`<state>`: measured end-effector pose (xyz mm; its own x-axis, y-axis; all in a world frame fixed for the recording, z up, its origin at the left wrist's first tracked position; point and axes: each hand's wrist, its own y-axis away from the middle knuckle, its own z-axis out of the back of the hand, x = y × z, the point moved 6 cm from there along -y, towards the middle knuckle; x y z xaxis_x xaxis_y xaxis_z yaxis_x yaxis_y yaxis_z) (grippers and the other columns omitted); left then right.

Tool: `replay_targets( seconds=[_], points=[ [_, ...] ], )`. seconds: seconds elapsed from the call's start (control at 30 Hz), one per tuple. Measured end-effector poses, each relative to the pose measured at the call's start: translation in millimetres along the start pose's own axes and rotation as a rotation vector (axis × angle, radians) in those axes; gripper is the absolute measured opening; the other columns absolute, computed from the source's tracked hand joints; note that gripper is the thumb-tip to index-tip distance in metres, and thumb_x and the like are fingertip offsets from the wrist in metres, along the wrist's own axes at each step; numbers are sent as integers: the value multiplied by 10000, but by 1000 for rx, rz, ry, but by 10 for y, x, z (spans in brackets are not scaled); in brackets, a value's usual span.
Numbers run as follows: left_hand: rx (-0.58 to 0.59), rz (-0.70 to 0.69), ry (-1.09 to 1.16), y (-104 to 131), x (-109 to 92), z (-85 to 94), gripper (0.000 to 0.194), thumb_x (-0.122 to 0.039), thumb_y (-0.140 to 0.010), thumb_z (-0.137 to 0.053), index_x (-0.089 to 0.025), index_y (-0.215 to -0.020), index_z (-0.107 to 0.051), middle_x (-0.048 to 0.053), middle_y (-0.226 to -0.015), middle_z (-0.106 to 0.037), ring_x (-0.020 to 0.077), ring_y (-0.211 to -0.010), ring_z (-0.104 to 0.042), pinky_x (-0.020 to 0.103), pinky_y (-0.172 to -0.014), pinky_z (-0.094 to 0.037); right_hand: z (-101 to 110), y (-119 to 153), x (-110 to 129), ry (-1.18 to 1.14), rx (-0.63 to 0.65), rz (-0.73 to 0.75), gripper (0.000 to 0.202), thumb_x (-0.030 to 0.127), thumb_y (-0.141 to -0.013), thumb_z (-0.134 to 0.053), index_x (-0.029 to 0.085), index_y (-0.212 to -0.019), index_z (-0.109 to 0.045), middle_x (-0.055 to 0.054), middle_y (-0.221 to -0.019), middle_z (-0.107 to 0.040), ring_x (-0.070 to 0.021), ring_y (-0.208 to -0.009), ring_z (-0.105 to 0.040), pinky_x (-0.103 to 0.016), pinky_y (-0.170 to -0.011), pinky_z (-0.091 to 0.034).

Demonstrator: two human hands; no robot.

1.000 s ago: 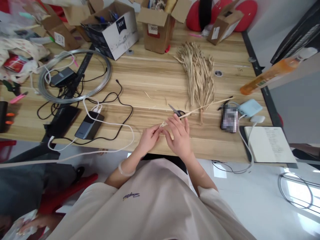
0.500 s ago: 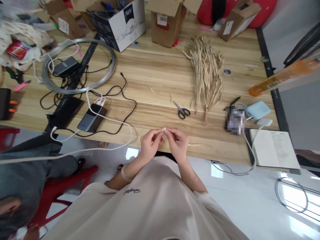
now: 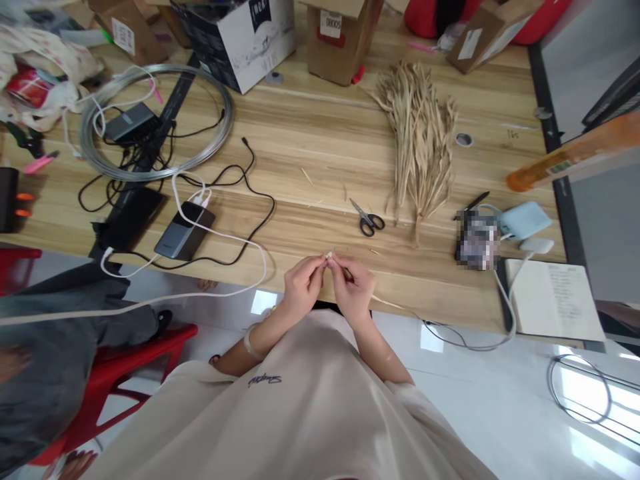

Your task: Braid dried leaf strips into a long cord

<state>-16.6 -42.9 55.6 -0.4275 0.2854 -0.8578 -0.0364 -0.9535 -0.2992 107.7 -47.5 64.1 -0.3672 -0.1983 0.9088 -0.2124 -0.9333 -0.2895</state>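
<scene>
My left hand [image 3: 302,285] and my right hand [image 3: 354,288] meet at the table's front edge, thumbs and fingertips pinched together. Between them is a small pale knotted piece [image 3: 329,255], mostly covered by the fingers; it looks like folded dried leaf. A thin pale strip [image 3: 387,303] sticks out to the right from behind my right hand. Just beyond my hands lie scissors [image 3: 368,220] with black handles, blades pointing away to the left. Farther off to the right, a bundle of dried leaves [image 3: 420,140] is spread on the wooden table [image 3: 300,220].
Left on the table are a wire coil [image 3: 227,127], a grey power bank [image 3: 184,232] and tangled cables. Boxes [image 3: 343,50] line the back. To the right lie a blue case [image 3: 526,220] and an open notebook [image 3: 555,300]. A person in grey trousers [image 3: 45,367] sits at left.
My view has shifted slightly. Both hands stay pinched together at the small pale piece, fingers slightly rearranged. The thin strip right of my right hand now slants down over the table edge.
</scene>
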Motion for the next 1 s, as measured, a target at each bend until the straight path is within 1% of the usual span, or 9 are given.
replay_targets(
  seconds=[0.2,0.33,0.47,0.6,0.7,0.8,0.83,0.93,1.0],
  points=[
    [36,-3,-59,-6,4,8,205,-234,-892,-477,-173,-972,-655,61,-799,-702,144,-757,-654,253,-687,-505,-26,4,-10,61,29,52,151,260,-848,-546,233,-813,-690,-33,-720,-701,-163,-630,-630,-304,-606,-497],
    [40,-7,-93,-1,30,-11,219,-228,-894,-468,-174,-1010,-645,70,-855,-714,149,-797,-663,257,-709,-514,-3,38,32,230,17,130,145,258,-855,-543,237,-813,-680,-38,-724,-702,-148,-582,-603,-284,-566,-470],
    [27,-73,-109,11,15,-33,232,-198,-894,-449,-162,-1022,-639,97,-951,-711,159,-861,-664,269,-750,-519,-21,59,104,364,41,203,163,215,-868,-511,205,-813,-664,-52,-701,-689,-135,-543,-567,-265,-526,-423],
    [9,-91,-128,-2,-2,-21,218,-185,-893,-450,-161,-1003,-637,93,-941,-710,151,-844,-665,258,-737,-519,-38,45,132,392,85,222,189,203,-871,-497,192,-772,-657,-43,-641,-662,-128,-533,-545,-257,-526,-398],
    [0,-65,-123,-33,8,7,184,-192,-887,-476,-150,-969,-635,76,-849,-707,134,-751,-658,237,-685,-508,2,-5,56,271,101,103,147,258,-853,-549,178,-802,-661,-34,-680,-672,-109,-533,-530,-242,-546,-411],
    [30,-10,-64,-60,39,2,150,-213,-884,-499,-143,-889,-632,33,-685,-663,97,-576,-605,209,-593,-477,44,-82,-103,54,115,-121,205,335,-821,-597,163,-911,-664,-48,-809,-700,-101,-574,-549,-228,-556,-429],
    [52,7,-39,-63,46,-13,149,-219,-884,-502,-146,-862,-631,19,-653,-647,85,-534,-583,200,-567,-466,37,-109,-153,-15,137,-187,223,349,-815,-600,160,-912,-668,-52,-826,-702,-103,-591,-559,-225,-555,-430],
    [111,28,5,-57,49,-66,159,-226,-883,-506,-155,-828,-637,16,-669,-645,74,-525,-578,184,-534,-458,-38,-178,-237,-173,252,-280,210,339,-806,-596,154,-754,-682,-43,-740,-692,-108,-599,-563,-218,-539,-414],
    [96,54,13,-47,61,-64,159,-247,-870,-527,-159,-819,-649,36,-749,-658,84,-576,-603,180,-521,-468,-78,-210,-263,-225,299,-289,224,319,-791,-605,154,-654,-667,-30,-654,-667,-107,-579,-546,-214,-522,-393]
  ],
)
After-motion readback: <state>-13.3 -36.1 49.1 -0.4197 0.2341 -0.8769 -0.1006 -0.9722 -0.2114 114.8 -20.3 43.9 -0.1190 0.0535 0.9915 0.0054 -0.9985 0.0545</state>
